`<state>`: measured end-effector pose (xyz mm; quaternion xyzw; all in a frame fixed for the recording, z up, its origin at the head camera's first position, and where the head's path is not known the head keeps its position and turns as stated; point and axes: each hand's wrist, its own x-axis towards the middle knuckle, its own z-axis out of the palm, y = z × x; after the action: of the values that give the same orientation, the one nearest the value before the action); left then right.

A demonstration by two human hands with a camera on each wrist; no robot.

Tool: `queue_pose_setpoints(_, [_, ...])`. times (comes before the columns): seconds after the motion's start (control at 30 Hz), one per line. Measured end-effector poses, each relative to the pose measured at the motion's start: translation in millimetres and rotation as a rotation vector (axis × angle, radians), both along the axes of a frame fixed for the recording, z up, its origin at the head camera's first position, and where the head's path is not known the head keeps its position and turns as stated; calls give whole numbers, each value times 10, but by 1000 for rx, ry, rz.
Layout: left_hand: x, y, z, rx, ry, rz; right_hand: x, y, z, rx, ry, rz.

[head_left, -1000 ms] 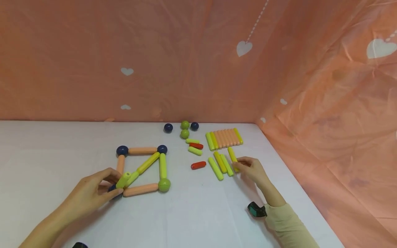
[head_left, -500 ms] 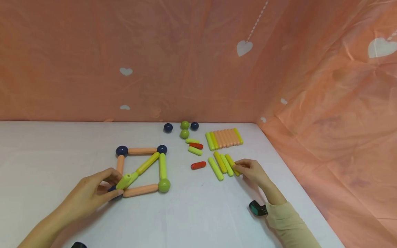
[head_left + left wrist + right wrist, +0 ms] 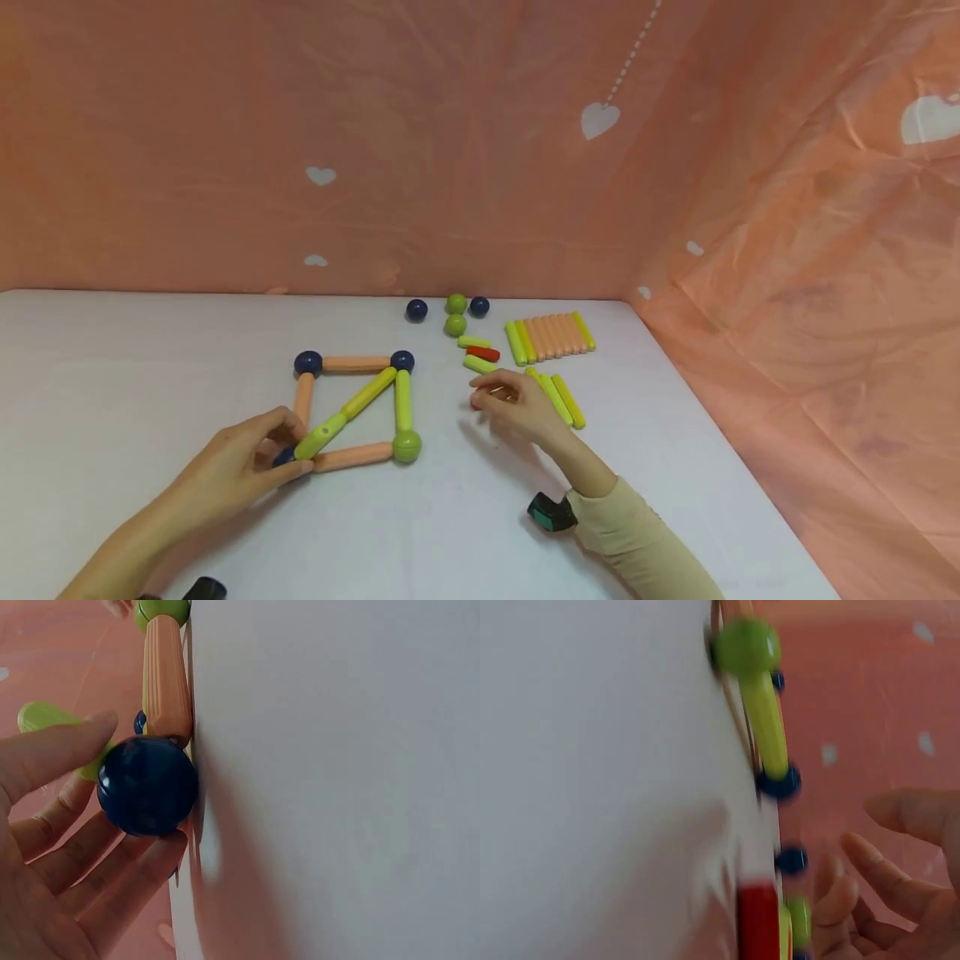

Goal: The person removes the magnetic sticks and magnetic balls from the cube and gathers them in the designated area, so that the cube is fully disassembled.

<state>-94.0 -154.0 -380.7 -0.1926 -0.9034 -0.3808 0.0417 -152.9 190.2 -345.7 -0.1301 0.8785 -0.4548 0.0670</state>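
At the near left corner of a flat frame of toy rods and balls, my left hand point(image 3: 251, 454) grips a navy blue ball point(image 3: 148, 786) and the short green rod point(image 3: 49, 718) joined to it. Peach rods point(image 3: 352, 457), a green side rod point(image 3: 403, 400) and a yellow diagonal rod point(image 3: 369, 393) make up the frame, with a green ball point(image 3: 407, 446) at its near right corner. My right hand point(image 3: 521, 408) hovers over a short red rod point(image 3: 757, 922), mostly covered in the head view. Its fingers are spread apart with nothing between them in the right wrist view.
Behind the right hand lie a red rod point(image 3: 483, 354) and short green rods point(image 3: 474, 342). Loose blue point(image 3: 417, 310) and green balls point(image 3: 456, 325) sit at the back. A row of peach rods point(image 3: 555, 336) and loose yellow rods point(image 3: 568, 402) lie to the right.
My right hand has laid a yellow rod beside the others, let it go and moved left over the red rod. The short green rod at my left hand has tilted rightward, toward the diagonal.
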Motion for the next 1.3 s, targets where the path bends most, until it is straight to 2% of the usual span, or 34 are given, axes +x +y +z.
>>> queue_pose_setpoints(0.07, [2, 7, 19, 0, -16, 3, 23, -147, -17, 2, -29, 79])
queue_pose_setpoints(0.17, [10, 15, 36, 12, -27, 3, 49, -340, -47, 59, -65, 178])
queue_pose_setpoints(0.33, [32, 23, 49, 17, 10, 29, 91, -561, -67, 127, -62, 300])
queue_pose_setpoints(0.4, [28, 33, 59, 14, 20, 35, 107, -605, -58, 135, -41, 309])
queue_pose_setpoints(0.5, [29, 50, 68, 16, -3, 35, 121, -648, -42, 152, -12, 307])
queue_pose_setpoints(0.77, [52, 69, 50, 14, -59, 70, 130, -684, -63, 193, -60, 295])
queue_pose_setpoints(0.87, [52, 77, 56, 4, -69, 78, 137, -706, -25, 198, -29, 260])
queue_pose_setpoints(1.0, [57, 78, 74, -6, -83, 87, 178, -852, 92, 138, 35, 235])
queue_pose_setpoints(1.07, [55, 73, 73, -5, -84, 90, 193, -970, 135, 83, 76, 297])
queue_pose_setpoints(1.23, [52, 65, 54, 8, -74, 83, 211, -1257, 145, -25, 129, 527])
queue_pose_setpoints(1.3, [64, 57, 56, 13, -74, 81, 217, -1348, 135, -27, 142, 562])
